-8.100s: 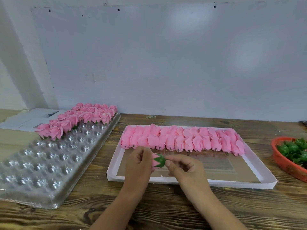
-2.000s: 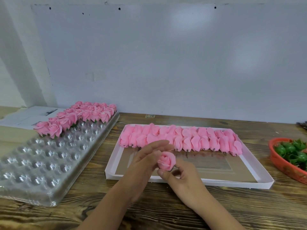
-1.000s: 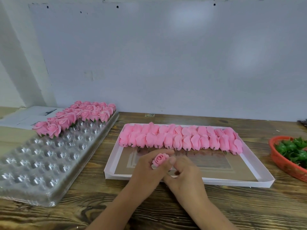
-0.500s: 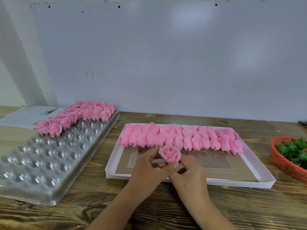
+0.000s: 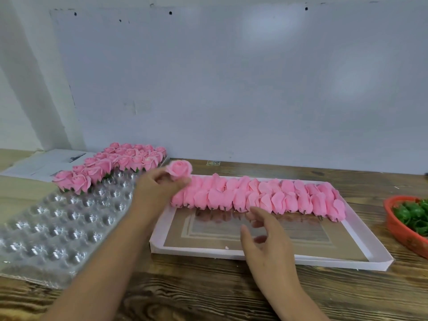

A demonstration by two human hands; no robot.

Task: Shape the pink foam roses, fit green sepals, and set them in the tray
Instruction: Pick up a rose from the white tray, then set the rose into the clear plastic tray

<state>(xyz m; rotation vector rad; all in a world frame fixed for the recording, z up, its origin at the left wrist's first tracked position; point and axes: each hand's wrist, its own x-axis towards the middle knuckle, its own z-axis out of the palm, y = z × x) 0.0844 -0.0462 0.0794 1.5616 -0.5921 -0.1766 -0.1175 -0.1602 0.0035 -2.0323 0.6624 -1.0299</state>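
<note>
Left hand: my left hand [image 5: 159, 188] pinches the shaped rose [image 5: 179, 169] from below, fingertips [image 5: 185, 181] curled under its base, raised between the clear blister tray and the white box.
Held rose, look: a round pink bloom, outer petals flared, centre a tight spiral; I can't see a green sepal on it, my fingers cover the base.
Held rose, axis: short and near upright, open face turned up and a little toward me, base down into my fingers.
Right hand: my right hand [image 5: 266, 237] is loose and spread, holding nothing, hovering over the near half of the white box, fingertips near the row of buds.
White box [image 5: 261, 257]: shallow, centre of the wooden table [image 5: 208, 295]; unshaped pink buds [image 5: 257, 198] lie in overlapping rows along its far side, long axes running front to back, stub ends toward me.
Blister tray [image 5: 58, 223]: clear plastic, rows of round cups, to my left; finished roses [image 5: 120, 162] stand in its far end, faces up, green showing beneath some.
Red basket [image 5: 400, 232]: far right edge, holding green sepals [image 5: 411, 213].
Papers [image 5: 41, 163]: flat behind the blister tray.
</note>
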